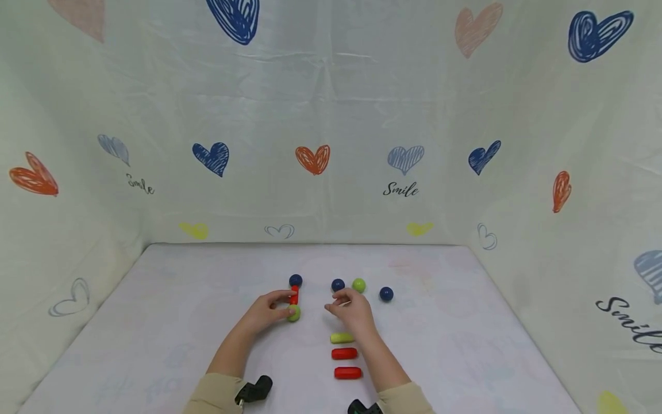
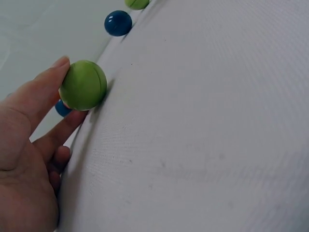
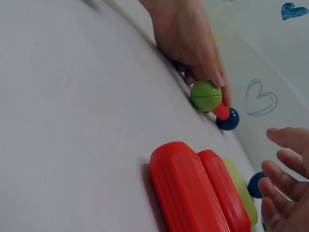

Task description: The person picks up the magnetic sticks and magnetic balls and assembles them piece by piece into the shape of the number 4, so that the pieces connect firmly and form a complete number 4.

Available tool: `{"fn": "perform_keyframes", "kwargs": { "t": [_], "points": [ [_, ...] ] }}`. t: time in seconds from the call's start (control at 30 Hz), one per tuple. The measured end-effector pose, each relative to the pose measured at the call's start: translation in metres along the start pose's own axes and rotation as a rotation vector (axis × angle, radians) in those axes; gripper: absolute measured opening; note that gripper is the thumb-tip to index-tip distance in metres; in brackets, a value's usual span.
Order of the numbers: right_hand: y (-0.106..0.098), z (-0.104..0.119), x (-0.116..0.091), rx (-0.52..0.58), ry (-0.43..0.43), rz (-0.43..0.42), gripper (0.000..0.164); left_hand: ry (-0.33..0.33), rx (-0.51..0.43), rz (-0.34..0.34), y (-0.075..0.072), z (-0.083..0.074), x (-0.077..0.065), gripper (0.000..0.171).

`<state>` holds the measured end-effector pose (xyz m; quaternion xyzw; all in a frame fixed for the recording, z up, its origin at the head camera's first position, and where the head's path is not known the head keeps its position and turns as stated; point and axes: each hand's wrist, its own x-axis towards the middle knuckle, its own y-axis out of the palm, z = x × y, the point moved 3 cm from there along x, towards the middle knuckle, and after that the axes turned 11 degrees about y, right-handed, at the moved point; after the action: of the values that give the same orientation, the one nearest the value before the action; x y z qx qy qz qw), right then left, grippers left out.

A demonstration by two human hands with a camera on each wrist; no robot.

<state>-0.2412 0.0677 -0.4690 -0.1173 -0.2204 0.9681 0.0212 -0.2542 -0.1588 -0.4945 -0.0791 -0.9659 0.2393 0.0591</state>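
Observation:
My left hand [image 1: 265,313] pinches a red rod [image 1: 294,295] that has a ball on each end. The near end carries a green ball [image 2: 83,85], with the thumb against it; the far end carries a dark blue ball [image 1: 296,280]. This joined piece lies low over the white table. My right hand [image 1: 355,315] hovers with loosely bent fingers and holds nothing. Just beyond its fingertips sits a loose dark blue ball [image 1: 338,284], with a loose green ball [image 1: 359,285] beside it.
Another dark blue ball [image 1: 386,294] lies to the right. Below the right hand, a yellow-green rod [image 1: 340,338] and two red rods [image 1: 343,353] lie in a column. White cloth [image 1: 357,115] with printed hearts surrounds the table [image 1: 155,322] at the back and sides.

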Motion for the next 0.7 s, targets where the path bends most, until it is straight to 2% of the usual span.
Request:
{"fn": "perform_keyframes", "kwargs": {
  "t": [0.13,0.47,0.7],
  "points": [
    [-0.006,-0.005,0.001,-0.021,-0.002,0.006,0.029,-0.006,-0.006,-0.005,-0.001,-0.002,-0.001,0.046],
    [-0.023,-0.016,-0.008,-0.042,-0.023,0.070,0.030,0.028,-0.018,-0.006,-0.002,-0.008,-0.005,0.048],
    [-0.031,-0.021,-0.015,-0.058,-0.010,0.116,0.031,0.009,-0.006,-0.011,-0.001,-0.009,-0.006,0.050]
  ]
}}
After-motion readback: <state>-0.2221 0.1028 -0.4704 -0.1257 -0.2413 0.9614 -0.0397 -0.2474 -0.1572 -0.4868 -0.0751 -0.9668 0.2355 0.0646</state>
